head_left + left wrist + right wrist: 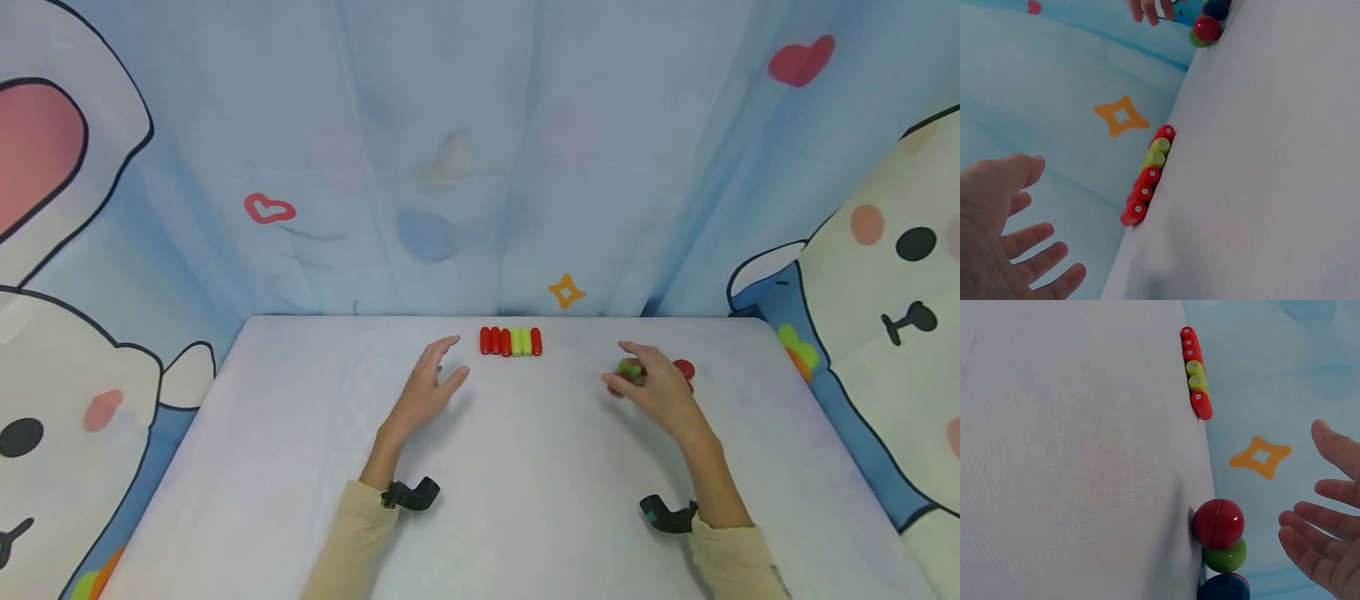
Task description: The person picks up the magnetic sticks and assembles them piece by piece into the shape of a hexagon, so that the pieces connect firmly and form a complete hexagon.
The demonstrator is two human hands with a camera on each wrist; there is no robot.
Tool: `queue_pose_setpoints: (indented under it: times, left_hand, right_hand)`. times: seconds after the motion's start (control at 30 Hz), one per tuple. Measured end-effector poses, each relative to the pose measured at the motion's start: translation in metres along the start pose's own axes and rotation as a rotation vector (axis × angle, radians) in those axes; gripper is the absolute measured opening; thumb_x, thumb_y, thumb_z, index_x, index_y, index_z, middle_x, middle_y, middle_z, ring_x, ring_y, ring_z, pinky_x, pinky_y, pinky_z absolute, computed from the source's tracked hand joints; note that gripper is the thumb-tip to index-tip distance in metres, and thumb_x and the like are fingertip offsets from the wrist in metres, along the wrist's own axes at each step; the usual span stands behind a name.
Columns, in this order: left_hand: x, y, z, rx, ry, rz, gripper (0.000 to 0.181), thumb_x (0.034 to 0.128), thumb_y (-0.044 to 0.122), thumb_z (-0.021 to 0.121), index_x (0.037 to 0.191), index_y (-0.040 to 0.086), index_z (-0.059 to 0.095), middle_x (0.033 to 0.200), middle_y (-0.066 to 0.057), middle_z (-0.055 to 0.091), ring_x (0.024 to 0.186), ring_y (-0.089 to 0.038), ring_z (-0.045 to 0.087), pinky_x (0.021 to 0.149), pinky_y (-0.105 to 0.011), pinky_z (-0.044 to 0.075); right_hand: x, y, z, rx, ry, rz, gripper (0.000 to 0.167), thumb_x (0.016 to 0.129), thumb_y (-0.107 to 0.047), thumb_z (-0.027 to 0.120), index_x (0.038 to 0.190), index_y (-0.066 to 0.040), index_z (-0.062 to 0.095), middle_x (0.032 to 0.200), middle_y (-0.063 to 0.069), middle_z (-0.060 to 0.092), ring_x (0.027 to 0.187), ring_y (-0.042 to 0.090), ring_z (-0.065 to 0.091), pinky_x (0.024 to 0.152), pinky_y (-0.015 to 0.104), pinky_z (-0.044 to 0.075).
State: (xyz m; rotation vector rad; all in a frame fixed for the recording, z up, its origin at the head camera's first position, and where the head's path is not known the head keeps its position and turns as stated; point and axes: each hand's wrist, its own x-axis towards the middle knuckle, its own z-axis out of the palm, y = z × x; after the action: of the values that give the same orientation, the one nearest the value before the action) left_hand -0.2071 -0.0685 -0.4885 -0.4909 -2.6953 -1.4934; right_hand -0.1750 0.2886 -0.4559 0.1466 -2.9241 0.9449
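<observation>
A tight row of short glossy cylinders (pixel 506 342), red and yellow-green with a pale dot on each near end (pixel 1145 191), lies toward the table's back edge. To the left of this row my left hand (pixel 423 396) hovers with thumb and fingers spread, touching nothing. My right hand (pixel 663 396) is held over a cluster of balls on the right, its fingers loosely bent and apart from them. The cluster includes a red ball (pixel 1219 524), a green ball (pixel 1225 557) and a dark blue ball (pixel 1225 589). In the head view the hand partly covers these balls.
A white-topped table (pixel 525 483) carries everything. Behind it hangs a light blue curtain (pixel 480 167) printed with hearts, a star and cartoon animals. Each wrist wears a black camera mount (pixel 412 494).
</observation>
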Motion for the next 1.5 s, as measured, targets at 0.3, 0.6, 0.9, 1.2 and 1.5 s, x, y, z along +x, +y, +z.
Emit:
queue_pose_setpoints:
  times: [0.3, 0.6, 0.9, 1.2, 1.5]
  left_hand:
    - [0.035, -0.005, 0.024, 0.013, -0.031, 0.029, 0.050, 0.0978, 0.029, 0.055, 0.142, 0.010, 0.044, 0.151, -0.011, 0.040, 0.141, -0.028, 0.038, 0.111, -0.049, 0.038]
    - [0.052, -0.009, 0.035, 0.021, -0.070, -0.008, 0.050, 0.0982, 0.029, 0.055, 0.145, 0.013, 0.043, 0.155, -0.007, 0.038, 0.144, -0.027, 0.034, 0.114, -0.049, 0.035]
    - [0.055, -0.016, 0.045, 0.091, -0.100, -0.012, 0.047, 0.0978, 0.020, 0.056, 0.143, 0.012, 0.047, 0.152, -0.006, 0.043, 0.143, -0.027, 0.037, 0.117, -0.044, 0.031]
    - [0.050, -0.013, 0.045, 0.276, -0.088, -0.030, 0.041, 0.0986, 0.020, 0.054, 0.139, 0.013, 0.053, 0.149, -0.011, 0.043, 0.138, -0.033, 0.040, 0.111, -0.049, 0.038]
    - [0.046, -0.010, 0.046, 0.373, 0.007, -0.085, 0.039, 0.0977, 0.021, 0.056, 0.136, 0.013, 0.057, 0.140, -0.011, 0.053, 0.128, -0.029, 0.050, 0.104, -0.042, 0.047]
  right_hand:
    - [0.001, 0.007, 0.002, 0.000, -0.047, -0.027, 0.058, 0.088, -0.029, 0.072, 0.135, -0.001, 0.052, 0.127, 0.024, 0.059, 0.106, 0.036, 0.058, 0.086, 0.050, 0.055]
    - [-0.003, 0.017, 0.004, -0.004, -0.062, -0.026, 0.056, 0.088, -0.032, 0.071, 0.132, -0.001, 0.055, 0.123, 0.022, 0.061, 0.110, 0.036, 0.058, 0.090, 0.053, 0.052]
    - [-0.004, 0.017, 0.006, -0.010, -0.063, -0.037, 0.054, 0.087, -0.029, 0.072, 0.131, -0.001, 0.056, 0.123, 0.020, 0.063, 0.111, 0.035, 0.058, 0.092, 0.054, 0.051]
    - [-0.003, 0.015, 0.003, -0.038, -0.073, -0.036, 0.054, 0.087, -0.026, 0.072, 0.131, 0.000, 0.056, 0.129, 0.022, 0.060, 0.119, 0.038, 0.054, 0.097, 0.056, 0.048]
    - [-0.003, 0.019, 0.008, -0.045, -0.084, -0.042, 0.051, 0.086, -0.024, 0.074, 0.129, 0.000, 0.058, 0.127, 0.022, 0.061, 0.120, 0.039, 0.054, 0.095, 0.056, 0.049]
